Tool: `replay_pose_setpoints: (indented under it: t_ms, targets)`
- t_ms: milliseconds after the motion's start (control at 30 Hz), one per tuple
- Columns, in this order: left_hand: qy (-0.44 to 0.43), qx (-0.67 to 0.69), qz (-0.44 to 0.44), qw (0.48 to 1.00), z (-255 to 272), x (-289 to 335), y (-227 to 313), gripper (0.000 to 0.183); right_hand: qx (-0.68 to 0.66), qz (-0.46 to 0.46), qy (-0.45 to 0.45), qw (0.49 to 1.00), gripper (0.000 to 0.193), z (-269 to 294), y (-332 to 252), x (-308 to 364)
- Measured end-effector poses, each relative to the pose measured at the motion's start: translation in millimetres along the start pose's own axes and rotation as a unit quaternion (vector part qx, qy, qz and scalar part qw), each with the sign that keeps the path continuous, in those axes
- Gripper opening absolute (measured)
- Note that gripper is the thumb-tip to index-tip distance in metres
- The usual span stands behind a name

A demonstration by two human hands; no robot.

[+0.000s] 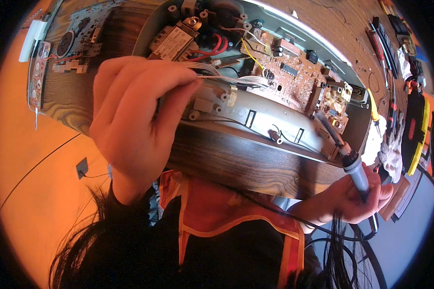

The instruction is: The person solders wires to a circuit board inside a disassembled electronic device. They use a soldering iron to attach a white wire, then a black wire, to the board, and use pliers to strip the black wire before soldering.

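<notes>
My left hand (135, 108) is closed in a pinch at the left end of a white wire (217, 77), which runs with a bundle of pale wires toward a brown circuit board (294, 70). The board lies inside an opened grey metal casing (279, 123). My right hand (345, 198) grips a soldering iron (356, 172) by its grey handle. Its tip points up and left, over or near the board's lower right part; whether it touches is unclear. A transformer (174, 41) with thick red wires (220, 45) sits behind my left fingers.
On the wooden table (241, 166), another circuit board (84, 38) lies at the far left. Screwdrivers (378, 48), a glove (393, 144) and a black-and-yellow case (416, 132) are at the right. The iron's black cable (279, 210) loops across the red apron (217, 202).
</notes>
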State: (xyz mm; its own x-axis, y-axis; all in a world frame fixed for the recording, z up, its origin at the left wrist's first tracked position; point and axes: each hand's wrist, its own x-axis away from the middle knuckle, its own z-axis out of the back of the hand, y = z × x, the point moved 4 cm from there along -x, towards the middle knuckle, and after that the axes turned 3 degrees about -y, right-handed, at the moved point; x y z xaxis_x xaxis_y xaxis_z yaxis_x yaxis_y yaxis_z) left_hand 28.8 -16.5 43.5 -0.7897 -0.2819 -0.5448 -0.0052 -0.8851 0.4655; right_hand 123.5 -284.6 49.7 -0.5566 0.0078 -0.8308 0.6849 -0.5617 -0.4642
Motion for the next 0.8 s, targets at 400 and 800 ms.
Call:
replay_pose_setpoints:
  t_ms: [400, 800]
  targets:
    - [0.055, -0.004, 0.007, 0.998, -4, 9, -1, 0.016, -0.155, -0.173, -0.011, 0.972, 0.009, -19, -4, -14]
    - [-0.020, -0.043, 0.019, 0.999, 7, -5, 5, 0.015, 0.060, 0.058, -0.102, 0.991, 0.027, -10, 7, -16]
